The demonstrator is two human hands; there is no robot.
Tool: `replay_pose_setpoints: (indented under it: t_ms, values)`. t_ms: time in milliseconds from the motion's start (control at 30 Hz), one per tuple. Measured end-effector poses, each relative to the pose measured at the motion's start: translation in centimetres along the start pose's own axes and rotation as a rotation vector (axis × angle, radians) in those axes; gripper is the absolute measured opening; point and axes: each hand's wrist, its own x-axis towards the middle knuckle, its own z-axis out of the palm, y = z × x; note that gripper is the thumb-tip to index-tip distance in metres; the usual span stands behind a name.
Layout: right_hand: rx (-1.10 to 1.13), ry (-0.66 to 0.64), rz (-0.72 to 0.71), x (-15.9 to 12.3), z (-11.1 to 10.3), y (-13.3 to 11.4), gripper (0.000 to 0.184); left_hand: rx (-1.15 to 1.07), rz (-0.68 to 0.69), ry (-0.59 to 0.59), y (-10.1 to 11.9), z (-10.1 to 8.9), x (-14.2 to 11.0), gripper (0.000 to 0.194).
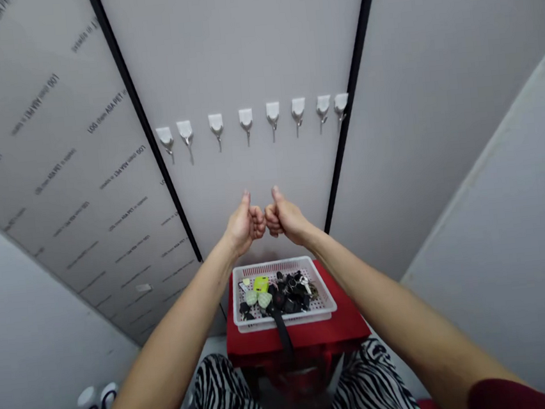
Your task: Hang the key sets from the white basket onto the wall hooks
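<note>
Keys (305, 283) in a white basket (312, 314), set on a red-topped stand (349, 329).
From my remote seat, I see the basket's long axis run left to right; my left hand (246, 225) and right hand (287, 219) hang beyond its far rim, the right nearer the silver keys. Fingers are curled into the palms, thumbs raised (whether the knuckles touch, I cannot tell). Slanting print repeats across the left panel (72, 179); I read "PET", the rest uncertainly.
</note>
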Motion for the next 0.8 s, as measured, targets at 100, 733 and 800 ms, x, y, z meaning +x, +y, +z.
replay_pose_setpoints:
  t_ms: [100,733,800]
  values:
    - [-0.376,-0.025,0.079,-2.3,-0.2,5.5,0.047,0.368,-0.018,0.111,-5.9,-1.8,-1.5,0.039]
    - [-0.45,0.117,0.071,-4.6,-0.5,11.4,0.018,0.689,0.003,0.186,-13.6,-3.7,-4.7,0.026]
    - [-0.266,0.148,0.108,-4.1,-0.5,10.4,0.018,0.505,0.01,0.178,-12.8,-2.9,-4.6,0.027]
